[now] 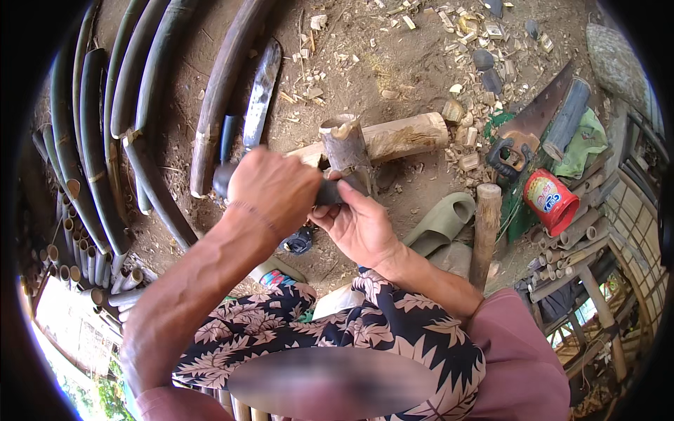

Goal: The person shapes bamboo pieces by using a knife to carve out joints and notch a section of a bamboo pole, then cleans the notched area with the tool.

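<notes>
My left hand (270, 186) is closed round a dark, rod-shaped piece (330, 192) whose rounded end sticks out on its left side. My right hand (365, 228) pinches the other end, thumb on top and fingers curled beneath. The palm hides most of the piece, so I cannot tell its exact kind. Just beyond my hands a short, rough-topped wooden post (344, 144) stands against a peeled log (407, 138) lying on the earth. A broad-bladed bush knife (262, 88) lies on the ground beyond my left hand, beside a dark handle-like rod (228, 138).
Long bamboo poles (151, 77) lie at the left, cut bamboo pieces (74, 238) below them. Wood chips (467, 123) litter the ground. A handsaw (530, 119), a red packet (551, 202), an upright stake (486, 228) and a green clog (446, 223) are at the right.
</notes>
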A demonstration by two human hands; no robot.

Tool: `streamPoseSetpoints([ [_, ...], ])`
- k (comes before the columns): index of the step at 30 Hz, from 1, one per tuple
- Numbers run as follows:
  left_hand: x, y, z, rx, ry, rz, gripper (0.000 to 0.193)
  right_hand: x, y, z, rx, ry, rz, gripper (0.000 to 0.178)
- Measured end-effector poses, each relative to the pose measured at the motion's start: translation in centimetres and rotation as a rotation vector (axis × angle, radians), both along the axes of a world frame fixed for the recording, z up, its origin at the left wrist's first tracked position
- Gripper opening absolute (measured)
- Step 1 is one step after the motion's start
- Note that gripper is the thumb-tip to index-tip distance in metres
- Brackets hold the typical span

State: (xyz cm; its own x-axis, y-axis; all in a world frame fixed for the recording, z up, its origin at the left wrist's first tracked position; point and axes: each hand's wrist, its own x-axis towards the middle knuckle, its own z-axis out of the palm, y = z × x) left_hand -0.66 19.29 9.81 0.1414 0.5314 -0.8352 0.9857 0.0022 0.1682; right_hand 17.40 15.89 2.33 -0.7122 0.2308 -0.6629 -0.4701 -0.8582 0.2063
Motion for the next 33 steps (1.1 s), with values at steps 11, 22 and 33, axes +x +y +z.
streamPoseSetpoints([
  [11, 1.8, -0.3, -0.5, 0.048, -0.067, 0.011, 0.018, 1.6, 0.8, -0.4, 0.004, 0.058, 0.051, 0.029],
  [22, 10.2, -8.2, -2.0, -0.350, -1.032, 1.540, 0.099, 9.4, 6.1, 5.4, 1.522, -0.594, 1.196, 0.039],
  [33, 13.6, -3.6, -6.2, -0.140, -1.108, 2.089, 0.034, 3.4, 13.6, 5.7, 1.831, -0.411, 1.878, 0.030],
])
